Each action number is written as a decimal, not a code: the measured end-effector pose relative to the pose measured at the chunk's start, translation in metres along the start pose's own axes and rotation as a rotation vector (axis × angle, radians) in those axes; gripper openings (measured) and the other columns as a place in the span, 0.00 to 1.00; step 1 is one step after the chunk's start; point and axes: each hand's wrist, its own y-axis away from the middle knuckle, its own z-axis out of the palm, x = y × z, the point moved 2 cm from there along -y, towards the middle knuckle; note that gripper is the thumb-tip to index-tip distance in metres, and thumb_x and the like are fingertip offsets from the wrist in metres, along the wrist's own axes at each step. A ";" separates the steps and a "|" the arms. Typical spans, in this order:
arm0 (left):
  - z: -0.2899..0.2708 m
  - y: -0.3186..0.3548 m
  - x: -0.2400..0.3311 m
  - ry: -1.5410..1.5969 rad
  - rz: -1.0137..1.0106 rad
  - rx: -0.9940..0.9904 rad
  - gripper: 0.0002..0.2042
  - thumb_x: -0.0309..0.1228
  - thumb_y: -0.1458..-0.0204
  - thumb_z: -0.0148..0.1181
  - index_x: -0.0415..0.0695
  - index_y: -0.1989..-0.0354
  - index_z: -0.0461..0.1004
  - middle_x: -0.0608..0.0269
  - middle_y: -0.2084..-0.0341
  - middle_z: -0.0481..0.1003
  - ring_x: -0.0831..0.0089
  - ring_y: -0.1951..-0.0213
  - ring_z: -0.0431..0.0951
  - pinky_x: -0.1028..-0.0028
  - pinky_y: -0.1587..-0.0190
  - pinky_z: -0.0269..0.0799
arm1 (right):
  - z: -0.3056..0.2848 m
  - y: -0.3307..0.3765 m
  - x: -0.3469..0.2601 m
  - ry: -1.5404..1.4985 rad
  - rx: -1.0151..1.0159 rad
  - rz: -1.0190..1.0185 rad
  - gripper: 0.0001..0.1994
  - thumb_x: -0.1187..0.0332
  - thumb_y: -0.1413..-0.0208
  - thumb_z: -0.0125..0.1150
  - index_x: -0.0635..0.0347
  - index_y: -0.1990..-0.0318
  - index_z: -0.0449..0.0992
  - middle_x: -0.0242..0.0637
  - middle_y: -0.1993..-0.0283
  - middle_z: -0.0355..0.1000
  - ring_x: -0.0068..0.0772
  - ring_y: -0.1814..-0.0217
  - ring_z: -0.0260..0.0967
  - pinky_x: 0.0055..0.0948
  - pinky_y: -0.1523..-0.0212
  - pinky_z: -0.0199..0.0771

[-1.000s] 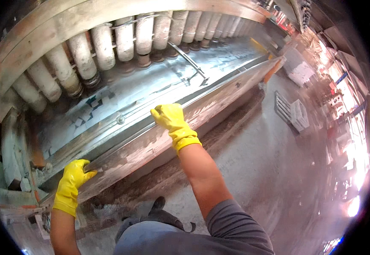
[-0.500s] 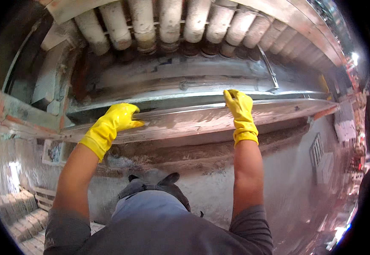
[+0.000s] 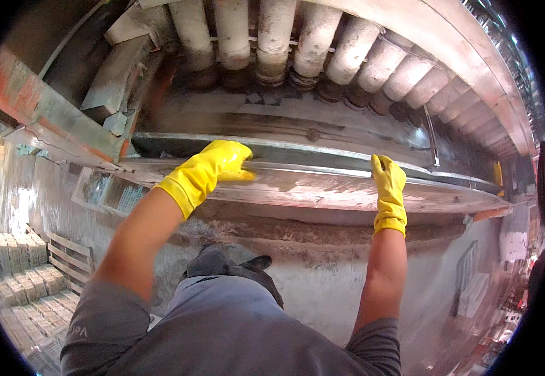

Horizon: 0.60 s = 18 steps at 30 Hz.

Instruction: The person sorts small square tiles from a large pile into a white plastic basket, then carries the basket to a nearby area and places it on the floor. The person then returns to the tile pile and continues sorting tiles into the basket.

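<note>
Both my hands wear yellow rubber gloves. My left hand [image 3: 213,168] curls over the top edge of a long grey metal rail [image 3: 322,188] that runs across a big dusty machine. My right hand [image 3: 388,185] lies flat against the same rail further right, fingers pointing up, tips hooked on its upper lip. Behind the rail lies a shallow trough [image 3: 297,128], and above it a row of thick pale rollers [image 3: 272,37] caked in grey dust.
An orange and grey steel frame [image 3: 41,109] slants down at the left. Stacks of pale blocks [image 3: 15,276] and a wooden pallet [image 3: 69,257] stand on the floor at the lower left. A concrete ledge [image 3: 322,235] runs under the rail. My dark shoes [image 3: 228,266] show below.
The view has swung left along the machine. Both hands have stayed on the rail, the left one now nearer its left end and higher in view.
</note>
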 end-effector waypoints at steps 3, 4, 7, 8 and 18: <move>0.004 -0.001 -0.008 0.021 0.041 0.019 0.35 0.57 0.48 0.71 0.40 0.41 0.80 0.45 0.47 0.82 0.46 0.44 0.81 0.54 0.43 0.76 | 0.005 0.001 -0.001 0.045 0.053 -0.089 0.20 0.49 0.32 0.59 0.56 0.54 0.88 0.42 0.64 0.85 0.48 0.55 0.83 0.43 0.39 0.73; 0.002 -0.001 -0.008 0.027 0.053 0.013 0.35 0.57 0.48 0.71 0.40 0.41 0.80 0.45 0.47 0.82 0.45 0.44 0.81 0.54 0.43 0.76 | 0.004 0.003 -0.003 0.070 0.070 -0.125 0.20 0.50 0.32 0.58 0.56 0.54 0.87 0.42 0.63 0.85 0.48 0.55 0.83 0.45 0.35 0.71; 0.000 0.002 -0.008 0.020 0.051 0.021 0.35 0.57 0.47 0.70 0.40 0.41 0.80 0.45 0.47 0.82 0.46 0.44 0.81 0.55 0.42 0.76 | 0.014 0.018 -0.015 0.079 0.136 -0.153 0.20 0.49 0.30 0.56 0.55 0.49 0.86 0.43 0.52 0.85 0.51 0.43 0.79 0.57 0.24 0.55; 0.000 0.004 -0.008 0.017 0.047 0.021 0.35 0.57 0.47 0.69 0.40 0.41 0.80 0.45 0.47 0.82 0.46 0.44 0.81 0.55 0.42 0.76 | 0.018 0.026 -0.023 0.098 0.159 -0.166 0.21 0.49 0.29 0.56 0.54 0.48 0.86 0.43 0.49 0.84 0.52 0.40 0.77 0.59 0.23 0.53; -0.022 0.029 -0.015 0.081 0.154 0.213 0.26 0.53 0.44 0.69 0.42 0.50 0.82 0.45 0.50 0.82 0.45 0.47 0.81 0.51 0.44 0.76 | 0.032 0.084 -0.119 -0.003 0.196 -0.042 0.24 0.54 0.28 0.57 0.57 0.32 0.75 0.53 0.21 0.61 0.63 0.16 0.48 0.55 0.19 0.49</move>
